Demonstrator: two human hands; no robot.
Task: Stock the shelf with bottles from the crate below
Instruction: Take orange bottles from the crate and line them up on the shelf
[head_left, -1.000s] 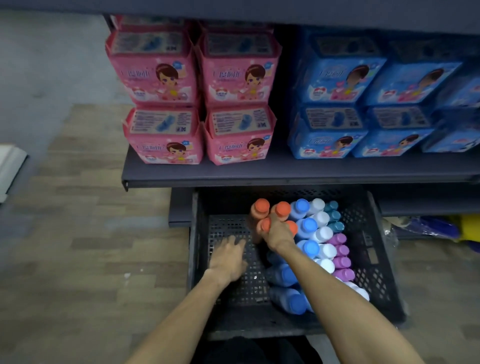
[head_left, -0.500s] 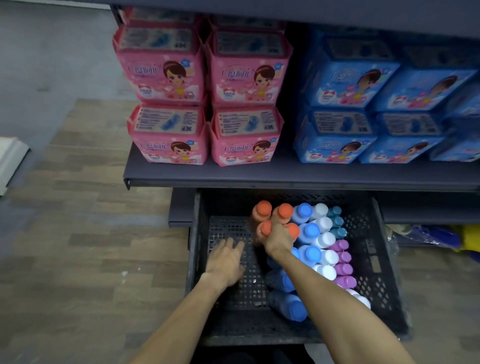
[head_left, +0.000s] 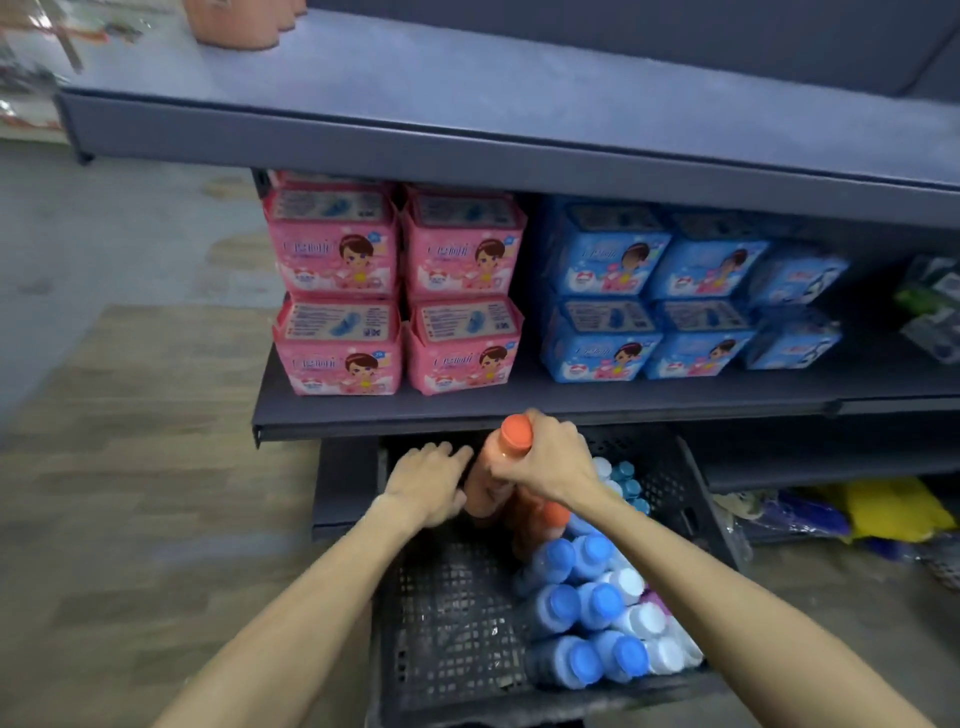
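Looking down through the head view, the only one there is, the right hand is curled round the neck of an orange-capped bottle, gripping it just under the cap. The bottle stands upright above the back left part of the black crate, its cap level with the front edge of the lower shelf. The left hand lies against the bottle's lower side with fingers fairly straight, steadying rather than gripping; how much contact it makes cannot be told through the blur.

The bottle looks like smooth plastic with a peach-orange body and a brighter orange screw cap. It probably carries some weight if full, is stiff enough not to buckle, and could be a little slippery on the body. So the neck below the cap seems the surest hold, with a supporting palm low on the side.

More bottles remain in the crate: another orange-capped one just behind the right wrist, then blue-capped bottles, white-capped bottles and teal-capped bottles packed along the right half. The crate's left half shows bare mesh.

The lower shelf carries pink packs and blue packs. The upper shelf has open surface, a likely place for the bottle.
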